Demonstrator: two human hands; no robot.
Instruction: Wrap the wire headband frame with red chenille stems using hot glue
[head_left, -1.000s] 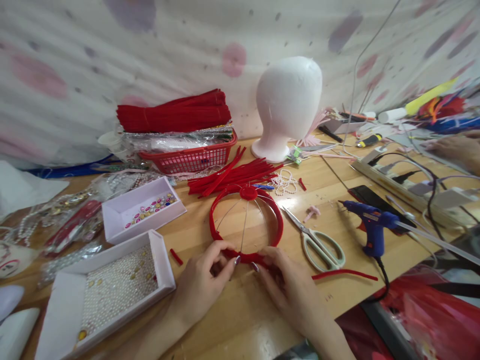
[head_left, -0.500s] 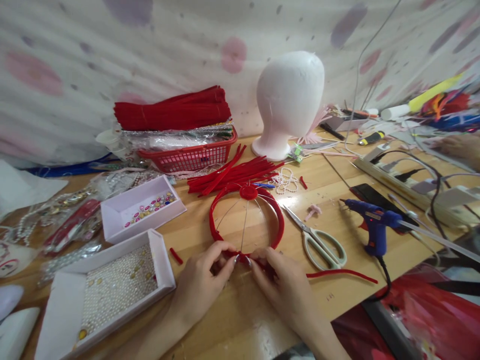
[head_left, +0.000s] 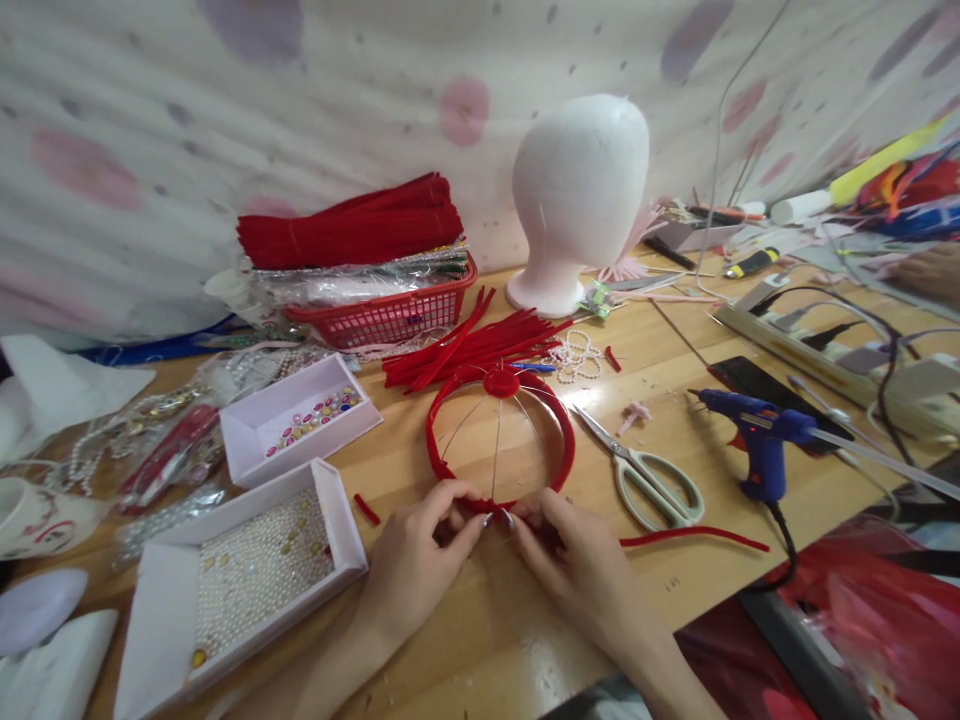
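Observation:
In front of me lies a ring wrapped in red pipe cleaner point(head_left: 568, 450), with thin wire spokes running to a round red disc point(head_left: 501, 382) at its far side. My left hand point(head_left: 420, 550) pinches the ring's near edge between thumb and fingers. Right beside it, my right hand point(head_left: 585, 555) pinches the same edge, thumb tips close together. A red pipe cleaner strip point(head_left: 705, 534) stretches out to the right from beneath my right hand; whether the hand holds its other end is hidden. Scissors point(head_left: 656, 485) lie to the right of the ring.
A blue glue gun point(head_left: 761, 440) and a power strip point(head_left: 810, 365) with cables occupy the right. White boxes of pearls point(head_left: 341, 535) and gems point(head_left: 360, 420) stand left. Behind are a foam head point(head_left: 581, 190), loose red pipe cleaners point(head_left: 480, 350) and a red basket point(head_left: 382, 320). Another person's hand point(head_left: 930, 275) shows far right.
The view has shifted slightly, so the tabletop items appear a little further right. Both hands keep pinching the ring's near edge, with little visible movement.

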